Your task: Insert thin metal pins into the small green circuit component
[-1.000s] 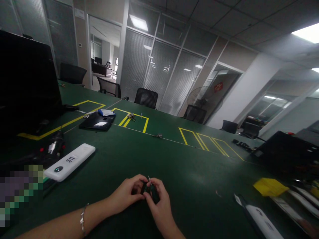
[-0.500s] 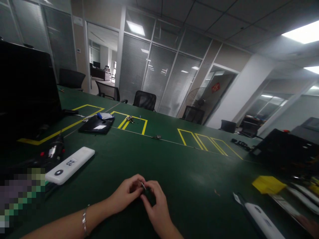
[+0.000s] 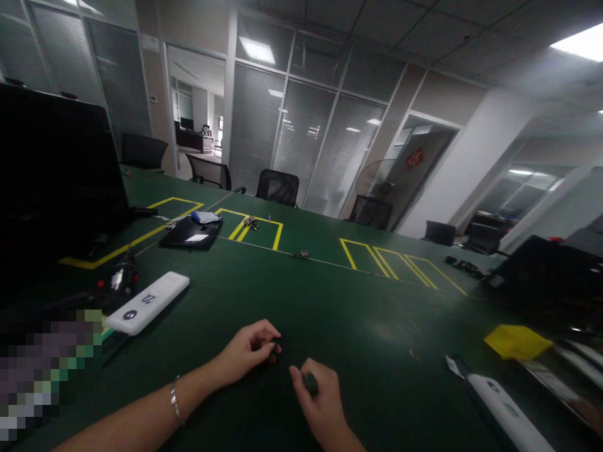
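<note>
Over the near middle of the green table (image 3: 264,282), my left hand (image 3: 247,351) is curled, thumb and fingertips pinched around something small and dark that I cannot make out. A silver bracelet (image 3: 174,400) circles that wrist. Just right of it, a gap apart, my right hand (image 3: 320,395) has its fingers bent in and the thumb raised beside them. A small dark green patch shows between its thumb and fingers; whether that is an object or the table cannot be told.
A white power bank (image 3: 149,304) marked 22 lies left of my hands, near a dark monitor (image 3: 56,176). Farther off is a black flat case (image 3: 191,233). A yellow object (image 3: 517,342) and another white device (image 3: 509,411) lie at the right.
My hands have moved apart from each other; the right one has shifted right and towards me. The thin light item between the fingertips no longer shows. The view has shifted slightly.
</note>
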`<state>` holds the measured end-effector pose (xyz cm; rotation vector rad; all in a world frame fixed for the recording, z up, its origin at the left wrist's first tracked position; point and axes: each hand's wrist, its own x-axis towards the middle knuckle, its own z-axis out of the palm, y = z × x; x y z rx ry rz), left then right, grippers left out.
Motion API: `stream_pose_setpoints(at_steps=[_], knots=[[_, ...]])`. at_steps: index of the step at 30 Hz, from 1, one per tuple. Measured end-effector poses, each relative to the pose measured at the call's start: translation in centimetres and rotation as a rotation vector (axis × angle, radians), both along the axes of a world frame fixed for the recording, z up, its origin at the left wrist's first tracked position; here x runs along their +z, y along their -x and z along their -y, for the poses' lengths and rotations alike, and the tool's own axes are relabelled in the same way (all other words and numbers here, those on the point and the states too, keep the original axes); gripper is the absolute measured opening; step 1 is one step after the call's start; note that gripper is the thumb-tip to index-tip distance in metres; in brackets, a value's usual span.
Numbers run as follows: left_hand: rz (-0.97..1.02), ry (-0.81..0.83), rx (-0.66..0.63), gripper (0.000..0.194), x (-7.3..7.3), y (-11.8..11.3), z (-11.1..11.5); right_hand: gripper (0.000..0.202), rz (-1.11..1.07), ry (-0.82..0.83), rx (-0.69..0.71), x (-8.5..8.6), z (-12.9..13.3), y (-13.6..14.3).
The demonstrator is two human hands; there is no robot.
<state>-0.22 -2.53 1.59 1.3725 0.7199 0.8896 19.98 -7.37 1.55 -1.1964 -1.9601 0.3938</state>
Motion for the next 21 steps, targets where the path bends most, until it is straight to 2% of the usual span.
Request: stream_pose_setpoints(at_steps=[3,8,12,16,21], knots=[[0.012,0.027,0.003,0.024,0.0,0.1,0.0,0.036,0.062,0.046,-0.026,-0.6,0.6,-0.9],[-0.049,-0.039,0.061,0.020,-0.4,0.0,0.2,0.040,0.087,0.152,-0.026,-2.0,1.2,-3.0],[-0.090,-0.075,0.083,0.021,-0.6,-0.1,0.2,0.041,0.040,0.250,-0.007,-1.2,1.0,-4.0],[-0.083,-0.078,0.119,0.023,-0.5,-0.1,0.1,0.043,-0.159,0.300,-0.054,-0.3,-0.3,-3.8],[-0.106,-0.062,0.124,0.023,-0.5,-0.2,-0.1,0.043,-0.261,0.316,-0.045,-0.6,-3.1,-2.5]])
